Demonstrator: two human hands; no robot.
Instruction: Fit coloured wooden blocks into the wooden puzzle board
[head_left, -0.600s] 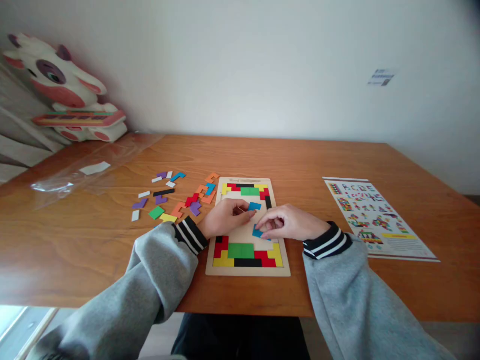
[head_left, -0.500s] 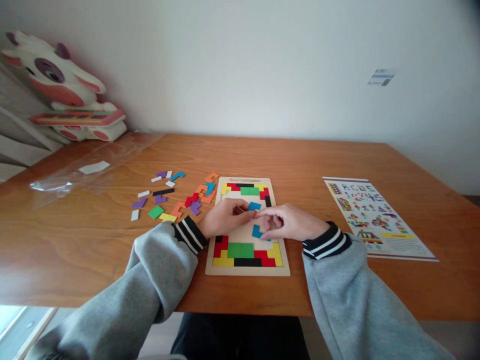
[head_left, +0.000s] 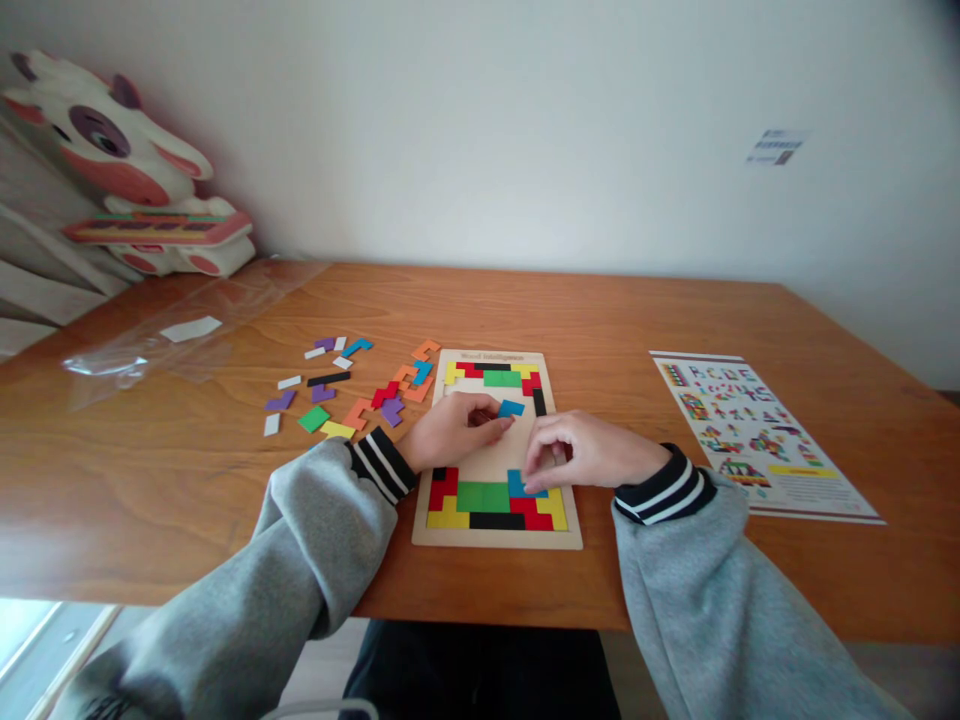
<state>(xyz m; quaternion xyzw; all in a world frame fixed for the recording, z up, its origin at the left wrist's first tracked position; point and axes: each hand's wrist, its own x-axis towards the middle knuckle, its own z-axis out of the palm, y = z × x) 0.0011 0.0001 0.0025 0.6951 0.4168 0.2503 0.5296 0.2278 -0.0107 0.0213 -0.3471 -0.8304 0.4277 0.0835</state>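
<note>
**Two hands on a wooden block puzzle**

On the puzzle board, the left hand's fingertips are curled and pinch a blue piece near the board's middle. The right hand has its fingers bent downward, tips resting on a second blue piece lying flat in the near rows, beside green, red and yellow blocks. Grey sleeves with striped cuffs cover both arms. Loose coloured pieces lie scattered left of the board; a printed pattern sheet lies to its right on the wooden table.
</note>
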